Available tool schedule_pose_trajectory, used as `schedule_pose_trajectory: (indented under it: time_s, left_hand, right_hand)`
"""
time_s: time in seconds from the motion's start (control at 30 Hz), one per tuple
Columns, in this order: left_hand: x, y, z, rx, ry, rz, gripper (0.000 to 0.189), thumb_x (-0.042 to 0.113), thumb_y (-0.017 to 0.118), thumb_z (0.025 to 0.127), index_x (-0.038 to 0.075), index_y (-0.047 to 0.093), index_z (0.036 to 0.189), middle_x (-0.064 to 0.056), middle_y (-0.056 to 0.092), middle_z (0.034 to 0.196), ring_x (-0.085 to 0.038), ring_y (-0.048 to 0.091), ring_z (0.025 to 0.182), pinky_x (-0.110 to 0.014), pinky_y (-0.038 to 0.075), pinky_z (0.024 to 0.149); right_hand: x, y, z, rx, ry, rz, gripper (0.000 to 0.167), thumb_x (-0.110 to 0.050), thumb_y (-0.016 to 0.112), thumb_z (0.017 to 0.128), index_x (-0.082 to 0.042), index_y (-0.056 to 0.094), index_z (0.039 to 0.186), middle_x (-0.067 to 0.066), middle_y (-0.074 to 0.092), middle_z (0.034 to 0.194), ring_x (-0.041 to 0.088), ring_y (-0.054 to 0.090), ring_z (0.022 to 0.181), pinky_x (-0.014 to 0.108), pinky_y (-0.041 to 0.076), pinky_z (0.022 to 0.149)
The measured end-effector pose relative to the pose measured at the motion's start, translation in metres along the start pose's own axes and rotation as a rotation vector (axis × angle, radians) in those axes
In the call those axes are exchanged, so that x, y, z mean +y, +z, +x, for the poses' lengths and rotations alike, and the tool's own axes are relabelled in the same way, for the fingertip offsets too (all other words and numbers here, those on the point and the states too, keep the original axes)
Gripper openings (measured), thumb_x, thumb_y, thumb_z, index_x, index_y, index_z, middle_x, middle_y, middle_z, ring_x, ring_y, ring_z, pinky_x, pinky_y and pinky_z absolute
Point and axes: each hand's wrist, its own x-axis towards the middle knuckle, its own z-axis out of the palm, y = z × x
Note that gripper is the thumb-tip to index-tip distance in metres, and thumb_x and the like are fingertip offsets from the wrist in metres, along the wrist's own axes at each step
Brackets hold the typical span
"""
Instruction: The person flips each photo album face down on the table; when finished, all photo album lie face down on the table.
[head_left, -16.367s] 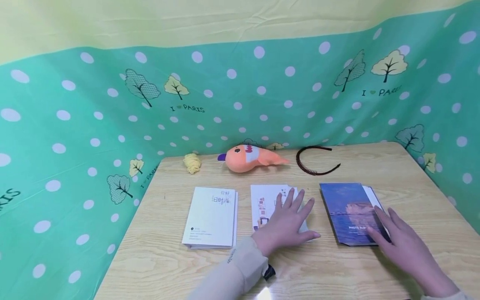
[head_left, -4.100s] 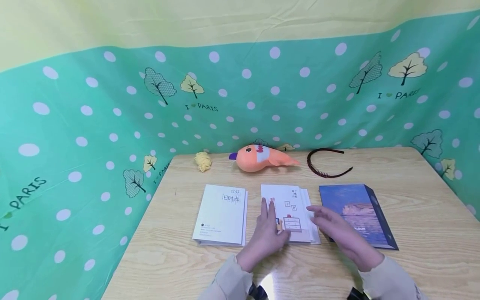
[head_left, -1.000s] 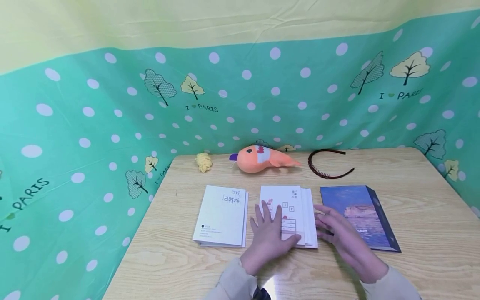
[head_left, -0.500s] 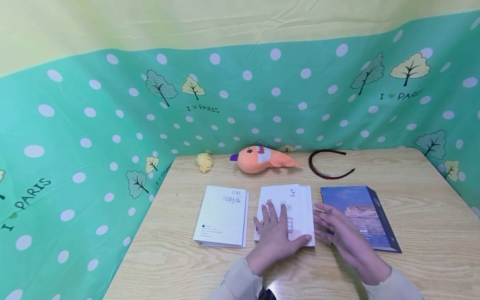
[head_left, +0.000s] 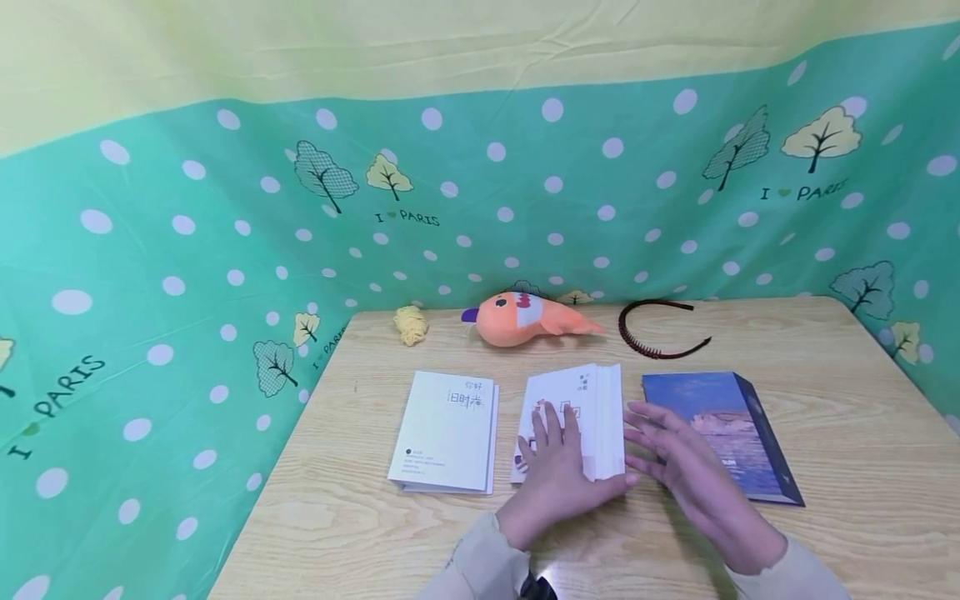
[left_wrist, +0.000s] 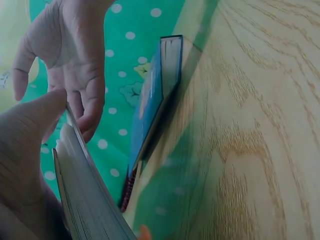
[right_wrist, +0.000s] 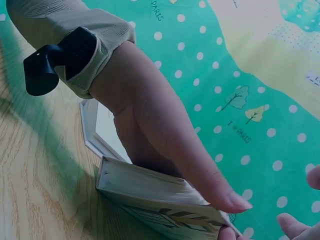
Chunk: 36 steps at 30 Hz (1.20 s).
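My left hand (head_left: 557, 483) lies with fingers spread across the cover of a thick white photo album (head_left: 551, 386), its thumb reaching the right edge. The left wrist view shows that thumb by the album's page edges (left_wrist: 82, 185). Close to the same right edge, my right hand (head_left: 693, 475) holds its fingers fairly straight, palm toward the album. Its fingertips (right_wrist: 292, 224) show at the corner of the right wrist view, where one appears to touch the album's end. Part of the cover print is hidden under my left hand.
Another white album (head_left: 444, 433) lies to the left, and a blue photo album (head_left: 723, 433) to the right, partly behind my right hand. Along the back sit a yellow yarn bundle (head_left: 410, 325), an orange plush bird (head_left: 502, 321) and a dark headband (head_left: 637, 342). A polka-dot curtain (head_left: 525, 192) stands behind.
The middle white album has turned slightly counterclockwise under my left hand, which shifted right. Long before, my right hand was at the blue album, which now lies turned a little differently.
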Motion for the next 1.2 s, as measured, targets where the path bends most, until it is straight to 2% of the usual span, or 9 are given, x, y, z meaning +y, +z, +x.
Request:
schedule_pose_trajectory:
  time_s: [0.13,0.27,0.47,0.6,0.77,0.9,1.03,1.2]
  left_hand:
    - [0.000,-0.002,0.000,-0.017,-0.003,-0.067,0.129,0.088,0.054,0.066,0.007,0.009,0.157,-0.023,-0.005,0.160,-0.039,-0.007,0.146,-0.070,0.006,0.109]
    - [0.001,-0.004,0.000,-0.025,-0.013,-0.144,0.127,0.084,0.057,0.067,0.009,0.009,0.157,-0.022,-0.004,0.160,-0.038,-0.006,0.147,-0.070,0.006,0.109]
    - [0.002,-0.007,0.001,-0.019,-0.010,-0.274,0.121,0.074,0.064,0.070,0.006,0.014,0.156,-0.025,0.002,0.160,-0.039,0.001,0.147,-0.070,0.009,0.109]
    - [0.002,-0.009,0.001,-0.016,-0.001,-0.313,0.116,0.065,0.067,0.072,0.004,0.016,0.156,-0.027,0.004,0.159,-0.040,0.003,0.146,-0.072,0.010,0.108]
    - [0.002,-0.011,0.002,-0.018,0.005,-0.386,0.110,0.050,0.069,0.071,0.003,0.016,0.155,-0.028,0.005,0.159,-0.040,0.003,0.147,-0.072,0.007,0.108]
    - [0.003,-0.014,0.003,-0.025,0.004,-0.481,0.109,0.043,0.071,0.070,0.004,0.016,0.156,-0.026,0.005,0.159,-0.038,0.005,0.147,-0.069,0.009,0.109]
    - [0.004,-0.018,0.002,-0.029,0.017,-0.593,0.107,0.034,0.072,0.069,0.005,0.016,0.156,-0.024,0.007,0.160,-0.036,0.009,0.146,-0.059,0.016,0.113]
    - [0.002,-0.019,0.002,-0.019,0.044,-0.721,0.101,0.026,0.069,0.071,0.004,0.018,0.155,-0.019,0.020,0.158,-0.030,0.027,0.141,-0.047,0.025,0.113]
  right_hand:
    - [-0.001,0.001,-0.001,-0.014,-0.032,0.010,0.037,-0.005,0.042,0.102,-0.014,0.045,0.138,0.001,0.054,0.134,0.019,0.056,0.117,0.038,0.052,0.092]
    - [-0.002,0.002,-0.002,-0.024,-0.055,0.013,0.041,-0.006,0.043,0.102,-0.016,0.037,0.142,0.002,0.054,0.136,0.018,0.055,0.117,0.038,0.052,0.090]
    - [-0.003,0.004,-0.001,-0.052,-0.082,-0.003,0.049,-0.008,0.042,0.103,-0.005,0.025,0.149,0.005,0.048,0.141,0.019,0.055,0.117,0.039,0.053,0.090]
    - [-0.001,0.005,0.001,-0.075,-0.071,0.000,0.045,-0.011,0.041,0.104,-0.004,0.029,0.147,0.005,0.046,0.141,0.020,0.055,0.117,0.039,0.052,0.091]
    - [0.004,0.004,0.003,-0.126,-0.060,0.028,0.047,-0.022,0.033,0.108,0.000,0.030,0.148,0.003,0.047,0.141,0.019,0.055,0.119,0.039,0.051,0.094]
    - [0.008,0.003,0.005,-0.174,-0.056,0.022,0.052,-0.026,0.029,0.108,0.005,0.023,0.150,0.001,0.049,0.141,0.018,0.055,0.121,0.038,0.049,0.097]
    - [0.012,0.004,0.007,-0.170,-0.037,-0.027,0.054,-0.023,0.032,0.108,0.010,0.021,0.149,0.000,0.048,0.141,0.016,0.055,0.120,0.036,0.049,0.097]
    - [0.016,0.007,0.007,-0.124,0.033,-0.125,0.055,-0.020,0.041,0.105,0.011,0.025,0.148,0.018,0.038,0.148,0.015,0.057,0.117,0.038,0.049,0.097]
